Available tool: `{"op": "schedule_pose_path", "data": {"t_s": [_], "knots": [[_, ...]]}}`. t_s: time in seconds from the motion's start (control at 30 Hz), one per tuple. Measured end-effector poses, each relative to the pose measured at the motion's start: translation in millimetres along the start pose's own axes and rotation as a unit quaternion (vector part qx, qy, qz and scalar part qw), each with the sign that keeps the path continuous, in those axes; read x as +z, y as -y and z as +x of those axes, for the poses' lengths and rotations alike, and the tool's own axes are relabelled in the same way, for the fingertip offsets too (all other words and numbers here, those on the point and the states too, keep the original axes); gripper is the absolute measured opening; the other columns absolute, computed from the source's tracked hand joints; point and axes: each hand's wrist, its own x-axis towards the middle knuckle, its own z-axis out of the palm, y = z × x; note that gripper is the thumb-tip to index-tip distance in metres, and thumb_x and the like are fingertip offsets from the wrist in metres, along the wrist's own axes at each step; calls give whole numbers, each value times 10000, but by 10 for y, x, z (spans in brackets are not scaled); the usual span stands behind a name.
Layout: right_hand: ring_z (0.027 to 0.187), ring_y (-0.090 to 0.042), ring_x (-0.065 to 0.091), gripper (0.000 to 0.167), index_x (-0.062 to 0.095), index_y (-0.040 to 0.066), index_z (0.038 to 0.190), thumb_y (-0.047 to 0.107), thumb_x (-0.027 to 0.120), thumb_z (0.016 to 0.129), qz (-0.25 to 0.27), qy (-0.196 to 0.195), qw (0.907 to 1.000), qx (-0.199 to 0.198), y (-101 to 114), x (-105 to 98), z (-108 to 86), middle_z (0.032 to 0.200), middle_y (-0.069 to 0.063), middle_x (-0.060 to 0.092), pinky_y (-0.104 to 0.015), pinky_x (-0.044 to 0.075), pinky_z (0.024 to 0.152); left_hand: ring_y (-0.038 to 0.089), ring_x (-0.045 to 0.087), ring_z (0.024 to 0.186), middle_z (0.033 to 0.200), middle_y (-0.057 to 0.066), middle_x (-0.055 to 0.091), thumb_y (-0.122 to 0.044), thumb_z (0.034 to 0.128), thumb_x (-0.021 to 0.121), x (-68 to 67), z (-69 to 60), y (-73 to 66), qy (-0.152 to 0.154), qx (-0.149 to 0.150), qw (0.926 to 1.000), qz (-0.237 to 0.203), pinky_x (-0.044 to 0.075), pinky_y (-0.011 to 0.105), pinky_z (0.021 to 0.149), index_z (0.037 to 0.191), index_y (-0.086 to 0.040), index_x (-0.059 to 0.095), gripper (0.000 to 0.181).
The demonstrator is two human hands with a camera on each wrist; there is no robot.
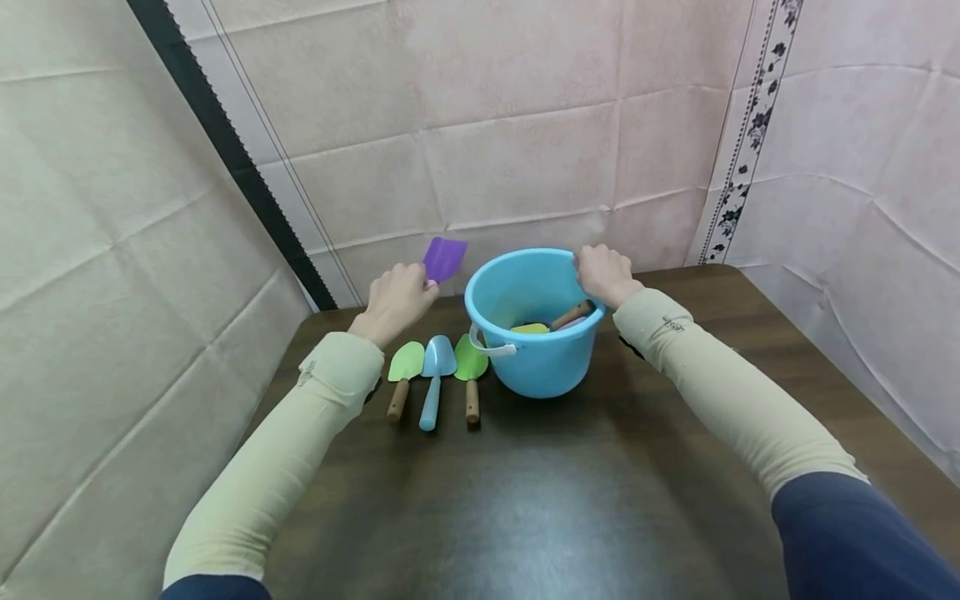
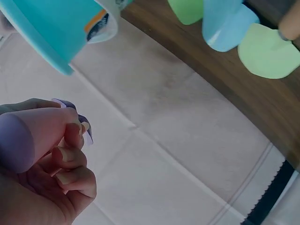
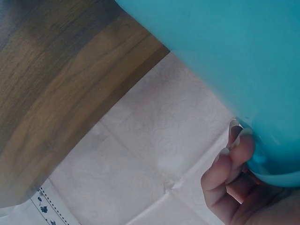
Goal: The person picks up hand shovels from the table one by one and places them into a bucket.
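Observation:
My left hand (image 1: 399, 302) grips a purple toy trowel (image 1: 445, 258) by its handle, left of the bucket with the blade pointing away. In the left wrist view the fingers curl round its pinkish-purple handle (image 2: 40, 131). My right hand (image 1: 603, 273) holds the rim of the blue bucket (image 1: 542, 367) at its far right side; the right wrist view has the fingers (image 3: 240, 152) bent against the bucket's wall. Inside the bucket lie a brown handle (image 1: 573, 314) and a yellow-green piece (image 1: 530, 328), partly hidden by the wall.
On the dark wooden table (image 1: 510, 508), a light green trowel (image 1: 406, 364), a blue trowel (image 1: 438, 358) and a green trowel (image 1: 471, 362) lie side by side, left of the bucket. The bucket's white handle (image 1: 491, 346) hangs toward them. Pale cloth (image 1: 517, 158) hangs behind the table.

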Motion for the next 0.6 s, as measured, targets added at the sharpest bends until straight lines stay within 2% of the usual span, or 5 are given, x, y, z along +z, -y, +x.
{"op": "schedule_pose_path", "data": {"t_s": [0.13, 0.33, 0.6], "knots": [[769, -310, 588, 290, 611, 22, 1038, 187, 372, 1030, -6, 8, 10000, -11, -7, 2, 4, 869, -172, 625, -501, 492, 700, 152, 352, 538, 594, -3, 357, -163, 870, 471, -7, 56, -123, 35, 197, 9998, 62, 329, 319, 487, 638, -138, 372, 253], [762, -304, 580, 283, 606, 26, 1034, 189, 374, 1030, 24, 9, 10000, 8, -11, 3, 12, 853, -160, 612, -498, 491, 703, 168, 396, 573, 606, -4, 363, -184, 884, 486, -15, 153, -344, 138, 481, 9986, 153, 347, 327, 516, 656, -143, 384, 253], [711, -284, 542, 259, 558, 65, 863, 175, 386, 1021, 38, -40, 10000, 37, -5, 17, 9, 729, -105, 511, -454, 459, 657, 160, 395, 592, 618, -6, 359, -178, 888, 495, 62, 253, -648, 486, 883, 9945, 299, 362, 324, 543, 661, -146, 385, 254]]}}
